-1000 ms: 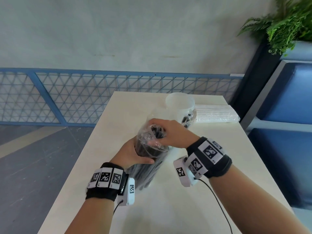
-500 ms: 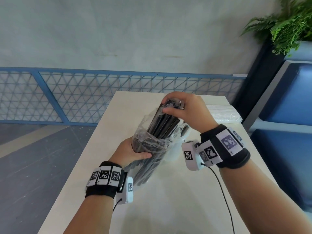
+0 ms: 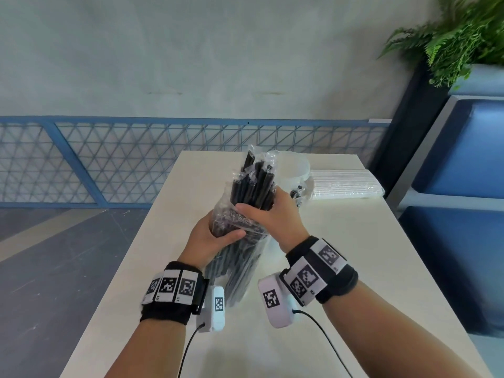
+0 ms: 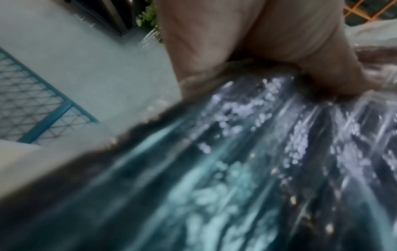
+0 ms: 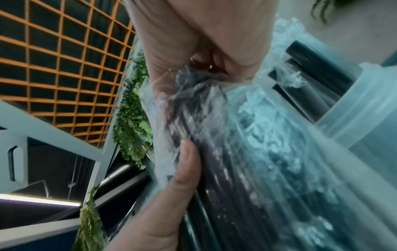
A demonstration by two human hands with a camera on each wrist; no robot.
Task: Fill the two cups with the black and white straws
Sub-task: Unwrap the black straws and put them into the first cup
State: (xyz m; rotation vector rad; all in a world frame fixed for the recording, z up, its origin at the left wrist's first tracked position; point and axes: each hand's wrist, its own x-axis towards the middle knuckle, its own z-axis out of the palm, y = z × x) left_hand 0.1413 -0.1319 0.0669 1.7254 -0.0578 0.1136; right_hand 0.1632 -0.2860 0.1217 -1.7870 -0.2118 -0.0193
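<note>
Soft, even daylight fills the head view, which is sharp, with faint shadows on the pale table (image 3: 354, 268) and lines bowing toward the edges. Both wrist views are dimmer, strongly curved and blurred up close. White glare sparkles across the clear plastic bag (image 4: 247, 152), which is out of focus.

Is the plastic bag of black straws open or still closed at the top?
Open: the black straws stick out bare above the plastic bag, which the left hand grips.
</note>
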